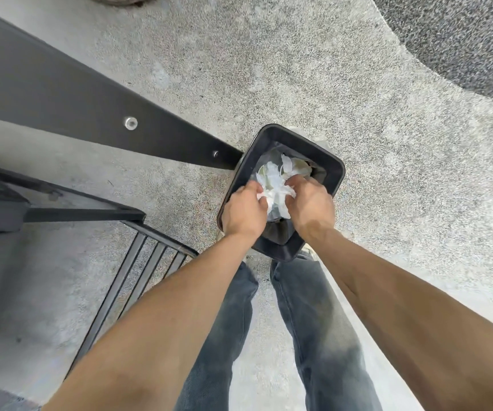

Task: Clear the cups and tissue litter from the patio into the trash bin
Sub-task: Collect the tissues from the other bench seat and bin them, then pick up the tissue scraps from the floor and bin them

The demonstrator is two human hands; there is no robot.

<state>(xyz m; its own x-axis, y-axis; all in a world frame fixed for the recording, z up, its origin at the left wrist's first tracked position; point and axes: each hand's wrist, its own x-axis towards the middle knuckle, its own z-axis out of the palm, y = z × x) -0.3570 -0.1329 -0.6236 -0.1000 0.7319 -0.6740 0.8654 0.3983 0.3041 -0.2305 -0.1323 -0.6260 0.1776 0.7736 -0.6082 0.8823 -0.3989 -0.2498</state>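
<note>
A black rectangular trash bin (335,170) stands on the patio floor just in front of my feet. Crumpled white tissue (276,191) fills its opening, with more white litter deeper inside. My left hand (243,210) and my right hand (310,203) are both over the bin's mouth, fingers curled into the tissue wad from either side. I cannot make out any cups; what lies under the tissue is hidden.
A dark metal beam (61,93) runs diagonally from the upper left to the bin's left edge. A dark slatted metal chair or bench (138,262) stands at my left. A darker gravel patch (461,40) lies at the upper right. Pale concrete surrounds the bin.
</note>
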